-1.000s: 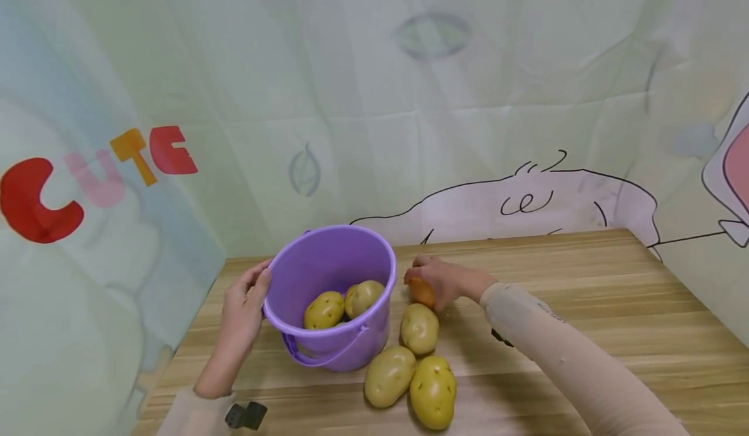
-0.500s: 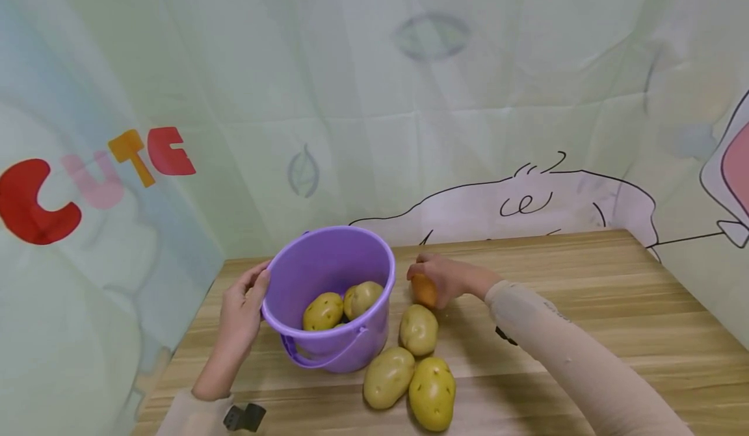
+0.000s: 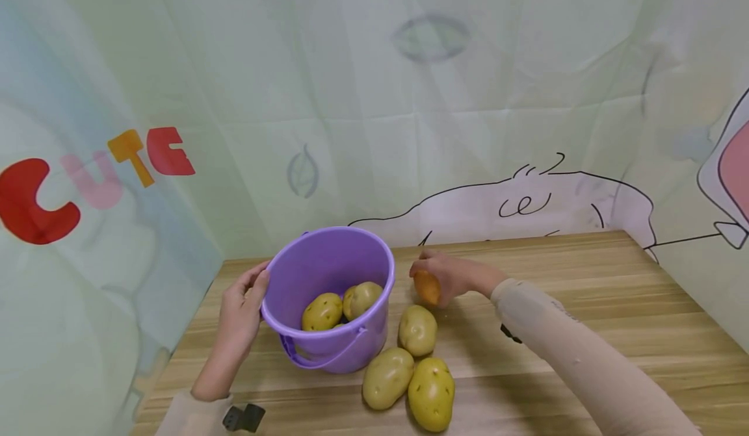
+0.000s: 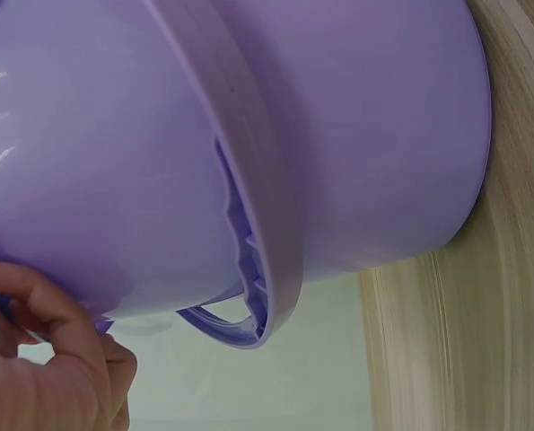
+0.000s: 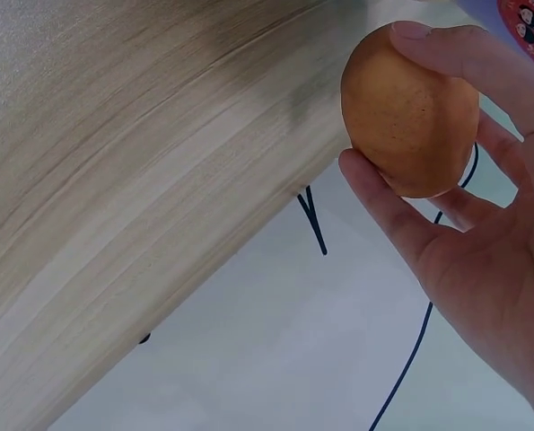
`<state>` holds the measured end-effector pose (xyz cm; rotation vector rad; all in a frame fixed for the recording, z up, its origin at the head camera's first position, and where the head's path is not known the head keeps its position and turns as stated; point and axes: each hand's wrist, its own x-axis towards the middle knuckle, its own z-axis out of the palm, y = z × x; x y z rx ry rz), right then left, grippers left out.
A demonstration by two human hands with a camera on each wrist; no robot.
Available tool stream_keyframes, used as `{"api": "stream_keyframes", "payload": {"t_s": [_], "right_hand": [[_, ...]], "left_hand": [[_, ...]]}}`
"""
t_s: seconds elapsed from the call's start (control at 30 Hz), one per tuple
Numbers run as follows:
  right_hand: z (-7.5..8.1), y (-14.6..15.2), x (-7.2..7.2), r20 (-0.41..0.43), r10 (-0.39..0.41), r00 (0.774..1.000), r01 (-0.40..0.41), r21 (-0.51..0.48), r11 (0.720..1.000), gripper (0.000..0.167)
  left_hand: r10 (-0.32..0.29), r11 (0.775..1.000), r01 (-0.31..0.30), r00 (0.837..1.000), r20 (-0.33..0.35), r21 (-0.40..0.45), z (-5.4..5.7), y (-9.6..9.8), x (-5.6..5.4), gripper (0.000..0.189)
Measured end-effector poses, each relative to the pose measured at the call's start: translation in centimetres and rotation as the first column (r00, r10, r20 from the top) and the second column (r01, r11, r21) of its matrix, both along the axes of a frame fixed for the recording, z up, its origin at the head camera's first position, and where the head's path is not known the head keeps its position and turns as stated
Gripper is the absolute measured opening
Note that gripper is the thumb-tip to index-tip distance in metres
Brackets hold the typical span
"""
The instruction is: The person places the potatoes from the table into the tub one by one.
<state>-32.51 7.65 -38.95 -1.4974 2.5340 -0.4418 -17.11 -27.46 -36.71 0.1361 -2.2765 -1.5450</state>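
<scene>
A purple bucket stands on the table with several yellow potatoes inside. My left hand grips its rim at the left, thumb outside and fingertips partly hidden; the left wrist view shows the fingers curled at the rim beside the hanging handle. Just right of the bucket, my right hand holds an orange-brown potato between thumb and fingers. In front of that hand lie a pale potato, a second pale potato and a yellow potato.
The wooden table extends to the right and ends at a printed cloth backdrop behind. Another cloth side with coloured letters hangs at the left. A red sticker shows on the bucket in the right wrist view.
My right hand has shifted slightly to the right with the orange-brown potato in its grip. The left hand and the bucket stay practically where they were.
</scene>
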Motion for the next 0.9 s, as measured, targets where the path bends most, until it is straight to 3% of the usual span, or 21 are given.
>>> {"api": "stream_keyframes", "payload": {"t_s": [0.9], "right_hand": [[2.8,1.5,0.4,0.079,-0.02,0.997,0.023,-0.029,0.999,0.064]], "left_hand": [[0.005,1.0,-0.005,1.0,0.017,-0.02,0.0,-0.1,0.0,0.046]]}}
